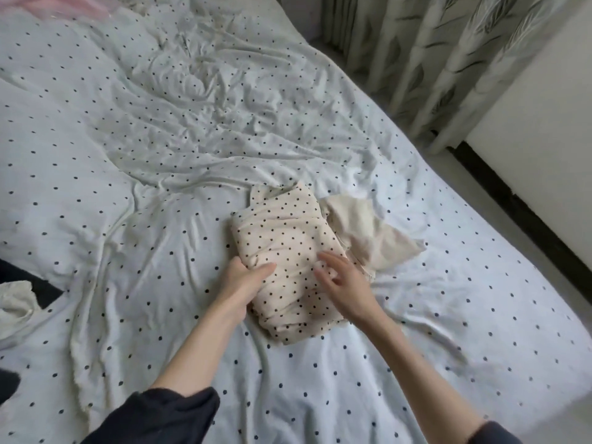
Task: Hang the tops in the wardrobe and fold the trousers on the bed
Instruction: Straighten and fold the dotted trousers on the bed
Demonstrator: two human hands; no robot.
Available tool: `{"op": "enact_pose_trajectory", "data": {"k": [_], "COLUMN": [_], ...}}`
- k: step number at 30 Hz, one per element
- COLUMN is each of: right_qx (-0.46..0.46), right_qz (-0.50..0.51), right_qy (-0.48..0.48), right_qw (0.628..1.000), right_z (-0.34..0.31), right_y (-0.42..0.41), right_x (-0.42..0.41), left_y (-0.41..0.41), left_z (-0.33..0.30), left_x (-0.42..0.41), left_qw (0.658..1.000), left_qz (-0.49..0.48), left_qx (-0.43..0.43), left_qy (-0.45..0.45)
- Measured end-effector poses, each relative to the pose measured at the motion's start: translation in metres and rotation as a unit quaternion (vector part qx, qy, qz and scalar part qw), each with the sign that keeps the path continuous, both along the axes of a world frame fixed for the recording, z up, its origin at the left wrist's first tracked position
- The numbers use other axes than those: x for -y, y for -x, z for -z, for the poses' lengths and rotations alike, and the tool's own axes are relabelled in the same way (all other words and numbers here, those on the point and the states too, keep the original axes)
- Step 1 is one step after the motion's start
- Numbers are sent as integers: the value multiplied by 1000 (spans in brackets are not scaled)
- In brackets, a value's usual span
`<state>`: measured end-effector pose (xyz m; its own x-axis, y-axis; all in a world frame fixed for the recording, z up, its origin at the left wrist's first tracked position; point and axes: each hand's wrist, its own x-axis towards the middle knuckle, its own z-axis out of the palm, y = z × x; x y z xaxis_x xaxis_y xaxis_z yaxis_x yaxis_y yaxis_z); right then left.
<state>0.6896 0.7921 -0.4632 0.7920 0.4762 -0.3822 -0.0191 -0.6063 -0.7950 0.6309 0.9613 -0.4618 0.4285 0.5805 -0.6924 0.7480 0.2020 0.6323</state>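
Folded trousers [285,261], cream w/ black dots, lie on the bed [160,155] at about 5 o'clock from frame centre, already a compact bundle. Left hand [245,277] grips the bundle's near-left edge, thumb on top & fingers tucked under. Right hand [342,283] is apart from it, fingers spread and relaxed, touching or just above the top surface; blur makes contact hard to judge.

Step looks like the last tidy of the fold. To do it well: keep the left grip firm so the layers don't slide, sweep the right palm flat toward 1 o'clock to press out air & creases, then square the edges. A loose cream flap [368,235] sticks out at 3 o'clock of the bundle; can't tell if it's part of the trousers or a separate piece. If part, tuck it under.

Count: 1 folded bundle, 1 loose flap, 2 hands, 1 pale cloth [16,299] at 8 o'clock on something dark, 1 pink item [57,6] at 11 o'clock, blurred; curtain [432,59] at 1 o'clock
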Motion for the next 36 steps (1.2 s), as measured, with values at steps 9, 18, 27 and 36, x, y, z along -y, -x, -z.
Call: {"op": "enact_pose_trajectory", "data": {"k": [9,18,27,36], "right_qx": [-202,-283,-123,-234], "right_qz": [-30,279,217,181], "right_qy": [-169,-202,-11,-22], "right_qw": [964,895,968,955], "right_z": [-18,-15,12,24], "right_y": [40,-37,-48,-101], "right_x": [-61,52,62,44], "left_y": [3,-52,-37,-73], "left_z": [-97,-67,-16,0], "left_x": [-50,37,4,-5], "left_qw": [974,902,994,970], "left_qz": [127,413,95,72], "left_qx": [-6,15,15,-21], "left_qy": [-186,-123,52,229]}}
